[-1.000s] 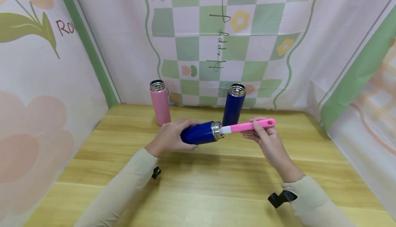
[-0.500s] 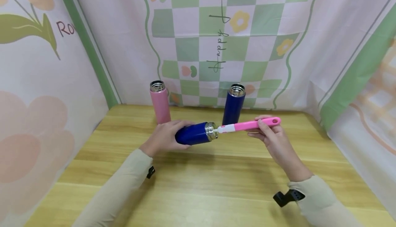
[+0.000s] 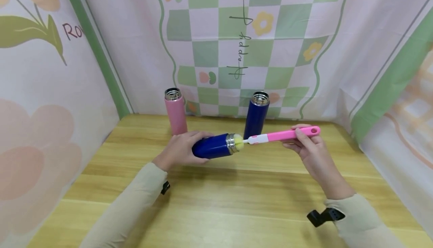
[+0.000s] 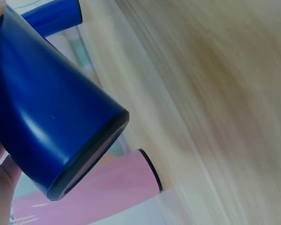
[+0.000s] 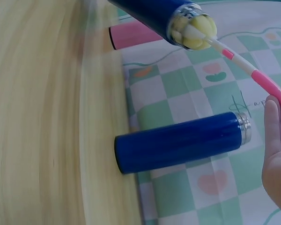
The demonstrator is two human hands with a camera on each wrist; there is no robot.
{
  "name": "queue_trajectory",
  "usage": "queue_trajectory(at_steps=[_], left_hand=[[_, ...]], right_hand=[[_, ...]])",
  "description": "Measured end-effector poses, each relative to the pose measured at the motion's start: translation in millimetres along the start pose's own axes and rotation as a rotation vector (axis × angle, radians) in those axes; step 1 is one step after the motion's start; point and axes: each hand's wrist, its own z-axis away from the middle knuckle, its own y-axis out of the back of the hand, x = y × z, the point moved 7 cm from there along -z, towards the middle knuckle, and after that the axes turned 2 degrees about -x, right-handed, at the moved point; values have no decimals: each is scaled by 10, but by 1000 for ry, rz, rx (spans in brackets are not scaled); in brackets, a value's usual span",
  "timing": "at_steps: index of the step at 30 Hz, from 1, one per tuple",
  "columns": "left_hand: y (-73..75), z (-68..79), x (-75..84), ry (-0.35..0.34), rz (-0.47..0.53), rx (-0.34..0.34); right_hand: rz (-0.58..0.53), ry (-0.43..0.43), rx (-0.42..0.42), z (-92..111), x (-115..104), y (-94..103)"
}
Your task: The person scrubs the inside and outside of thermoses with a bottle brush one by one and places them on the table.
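My left hand (image 3: 180, 148) grips a blue bottle (image 3: 211, 146) round its body, tilted almost level above the table with its steel mouth facing right. In the left wrist view the base of this blue bottle (image 4: 56, 103) shows. My right hand (image 3: 312, 152) holds the pink handle of a bottle brush (image 3: 287, 134) between thumb and fingers. The brush's yellow sponge head (image 5: 200, 33) bulges out of the bottle's mouth, its rear part showing and the rest hidden inside. A white neck joins the sponge to the handle.
A pink bottle (image 3: 176, 116) stands uncapped at the back left of the wooden table (image 3: 216, 210). A second blue bottle (image 3: 256, 116), also uncapped, stands at the back, behind the brush. A patterned curtain (image 3: 209, 52) hangs along the rear edge.
My right hand has moved right with the brush, drawing it outward so that the yellow sponge now shows at the mouth. My left hand has shifted slightly left with the bottle.
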Motion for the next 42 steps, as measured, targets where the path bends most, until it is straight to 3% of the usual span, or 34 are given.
queue_trajectory(at_steps=[22,42], left_hand=[[30,54,49,-58,-50,11],[107,74,34,-47,-58,18]], right_hand=[[-58,-8,14,44,-175,251],[-115,16,54,46,-234,328]])
